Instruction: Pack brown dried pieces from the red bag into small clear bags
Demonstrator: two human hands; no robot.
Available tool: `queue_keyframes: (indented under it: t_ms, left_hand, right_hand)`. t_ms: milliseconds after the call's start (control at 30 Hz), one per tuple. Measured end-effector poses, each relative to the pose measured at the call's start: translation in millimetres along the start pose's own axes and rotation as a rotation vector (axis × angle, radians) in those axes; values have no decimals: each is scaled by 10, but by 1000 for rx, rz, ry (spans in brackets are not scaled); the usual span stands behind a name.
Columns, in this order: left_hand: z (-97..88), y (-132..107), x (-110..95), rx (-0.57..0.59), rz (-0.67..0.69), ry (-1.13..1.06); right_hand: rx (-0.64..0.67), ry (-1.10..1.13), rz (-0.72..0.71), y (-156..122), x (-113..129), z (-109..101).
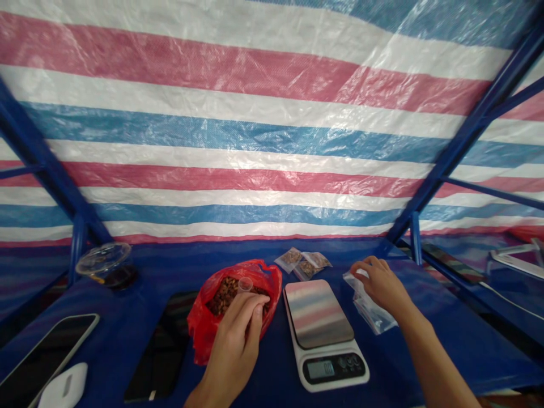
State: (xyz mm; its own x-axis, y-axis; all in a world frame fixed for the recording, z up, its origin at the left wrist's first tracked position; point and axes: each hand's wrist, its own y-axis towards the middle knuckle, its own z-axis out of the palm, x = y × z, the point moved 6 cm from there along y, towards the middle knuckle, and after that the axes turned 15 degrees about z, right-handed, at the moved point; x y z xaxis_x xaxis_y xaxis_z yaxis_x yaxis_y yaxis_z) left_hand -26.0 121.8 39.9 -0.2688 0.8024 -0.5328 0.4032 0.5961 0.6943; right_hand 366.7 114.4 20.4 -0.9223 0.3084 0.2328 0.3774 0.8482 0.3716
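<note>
My left hand [240, 334] is over the open red plastic bag [199, 323]. Its fingers are closed on a small clear plastic cup [245, 284], partly hidden behind them. Brown, nut-like or seed-like pieces [225, 293] fill the bag. On the right, my right hand [380, 283] pinches the upper end of clear zip bags [378, 317] lying in a loose stack; how many it grips I cannot tell. Between the hands stands a white digital kitchen scale [318, 331] with a bare, shiny plate and a display that appears to read 0.0.
Several small filled zip bags [304, 263] lie behind the scale. To the left are a black phone [164, 345], a pale-edged phone [51, 357], a white earbud case [64, 386] and a clear lidded bowl [106, 266] with dark contents. Blue metal bars [442, 164] flank the striped sheet.
</note>
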Motion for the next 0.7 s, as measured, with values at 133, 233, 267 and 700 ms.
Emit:
queue_keyframes:
  t_ms: [133, 233, 267, 700]
  left_hand:
    - [21, -41, 8, -6, -84, -104]
    - [100, -59, -29, 4, -202, -329]
    - [144, -57, -50, 13, -244, -444]
    - [-63, 48, -39, 28, -354, -543]
  right_hand:
    - [-116, 297, -80, -106, 641, -466]
    - [139, 561, -256, -411, 1494, -698]
    - [253, 631, -320, -540, 1770, -735]
    - [381, 761, -384, -825, 2367, -747]
